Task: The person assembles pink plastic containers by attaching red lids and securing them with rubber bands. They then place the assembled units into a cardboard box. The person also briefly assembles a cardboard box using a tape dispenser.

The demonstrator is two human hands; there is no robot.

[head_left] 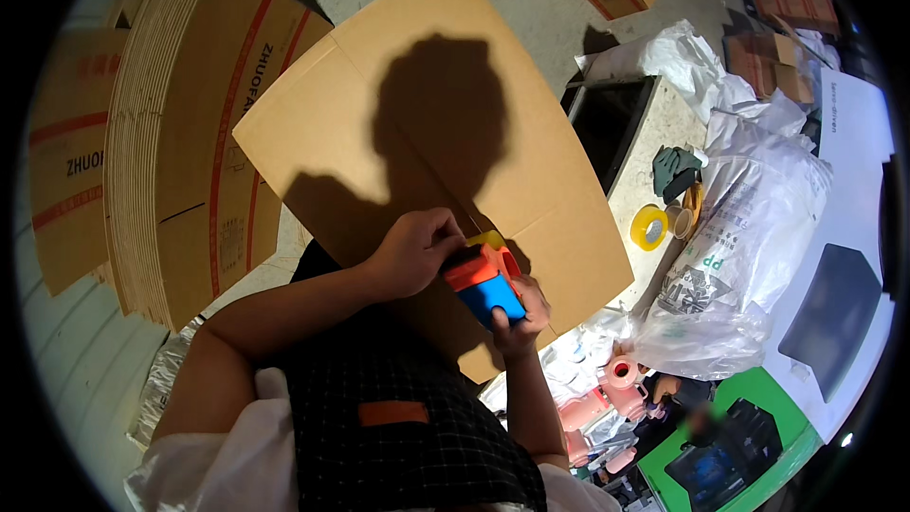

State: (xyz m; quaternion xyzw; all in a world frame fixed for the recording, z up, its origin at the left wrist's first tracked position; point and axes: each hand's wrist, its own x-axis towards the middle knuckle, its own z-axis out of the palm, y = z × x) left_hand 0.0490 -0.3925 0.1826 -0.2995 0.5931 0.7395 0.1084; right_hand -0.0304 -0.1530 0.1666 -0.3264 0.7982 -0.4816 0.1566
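My right hand [523, 315] is wrapped round a red and blue tape dispenser [485, 283], with a yellow roll showing at its far side. Close beside the dispenser's left end, my left hand [414, 251] has its fingers pinched together. What lies between those fingertips is too small to make out. Both hands are over the near part of a large brown cardboard box [540, 171], whose flaps meet along a central seam. A dark shadow of a head and shoulder falls across the cardboard.
Stacked flat cartons [190, 133] stand at left. On the right, a pale table [626, 218] carries a yellow tape roll [649, 228] and dark gloves [675, 167], beside a big white plastic sack [744, 237]. Pink parts [607, 398] and a green-and-white machine [758, 398] are at lower right.
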